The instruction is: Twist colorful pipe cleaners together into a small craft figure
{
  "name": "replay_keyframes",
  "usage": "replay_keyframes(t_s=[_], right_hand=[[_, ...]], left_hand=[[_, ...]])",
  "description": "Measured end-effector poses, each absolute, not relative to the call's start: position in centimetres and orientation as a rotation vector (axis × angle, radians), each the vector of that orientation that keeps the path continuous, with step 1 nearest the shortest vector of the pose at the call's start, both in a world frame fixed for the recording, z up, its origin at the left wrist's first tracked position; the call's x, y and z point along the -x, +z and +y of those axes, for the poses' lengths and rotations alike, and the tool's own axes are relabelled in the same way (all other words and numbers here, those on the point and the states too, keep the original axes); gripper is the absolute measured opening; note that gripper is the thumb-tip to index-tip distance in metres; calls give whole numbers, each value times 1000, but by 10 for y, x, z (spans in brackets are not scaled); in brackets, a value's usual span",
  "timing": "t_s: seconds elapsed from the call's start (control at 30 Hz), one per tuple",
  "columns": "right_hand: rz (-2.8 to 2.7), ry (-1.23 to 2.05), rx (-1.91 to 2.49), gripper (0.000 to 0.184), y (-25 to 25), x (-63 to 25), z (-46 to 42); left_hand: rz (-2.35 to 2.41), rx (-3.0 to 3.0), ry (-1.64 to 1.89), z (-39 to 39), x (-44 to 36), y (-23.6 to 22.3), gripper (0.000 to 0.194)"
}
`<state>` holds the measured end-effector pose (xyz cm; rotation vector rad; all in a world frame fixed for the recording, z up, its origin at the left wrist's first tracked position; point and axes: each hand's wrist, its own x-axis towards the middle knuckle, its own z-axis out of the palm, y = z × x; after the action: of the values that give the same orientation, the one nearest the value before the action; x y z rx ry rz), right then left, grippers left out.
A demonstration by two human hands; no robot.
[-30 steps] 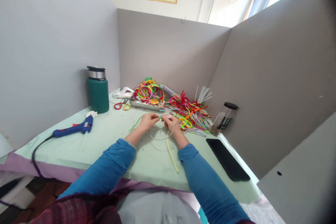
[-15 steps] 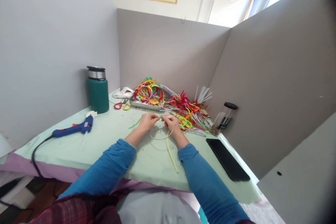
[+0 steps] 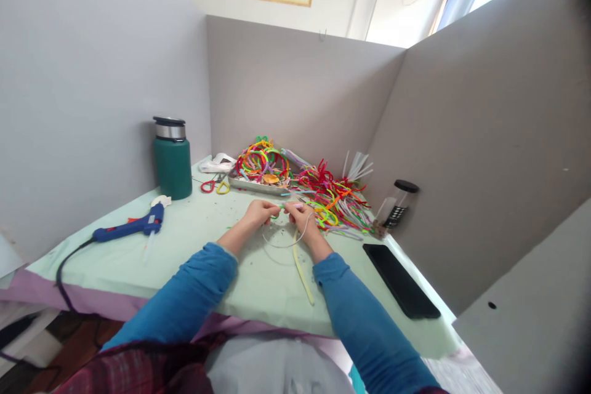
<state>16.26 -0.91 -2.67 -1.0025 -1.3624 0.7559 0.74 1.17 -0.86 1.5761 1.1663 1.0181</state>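
My left hand is closed in a pinch on a green pipe cleaner, part of it showing just below the fingertips. Close beside it, my right hand pinches a thin white hoop, like a headband, whose curve hangs down between my wrists. Something pale pink lies along the top of that hoop at the right fingers. The fingers hide where green and white meet. Under my right wrist, a pale yellow strip lies on the table.
A glue gun with a cord and a green bottle stand left. Behind my hands are scissors, a metal tray of colourful hoops and a pipe cleaner heap. At right are a black phone and a clear tumbler.
The green pipe cleaner's tail, which stuck out left of my left hand, now shows curled under the fingertips. My left hand has shifted slightly; my right hand stays put.
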Motion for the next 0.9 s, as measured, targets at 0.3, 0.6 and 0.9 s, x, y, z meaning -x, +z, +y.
replay_keyframes(t_s=[0.3,0.6,0.9], right_hand=[[-1399,750,963,31,-26,-164,-11],[-1395,787,933,29,-22,-163,-16],[-1403,796,920,29,-22,-162,-16]], left_hand=[[1055,-1399,961,5,-5,-3,28],[930,-1164,870,5,-6,-1,14],[875,-1119,845,5,-4,0,14]])
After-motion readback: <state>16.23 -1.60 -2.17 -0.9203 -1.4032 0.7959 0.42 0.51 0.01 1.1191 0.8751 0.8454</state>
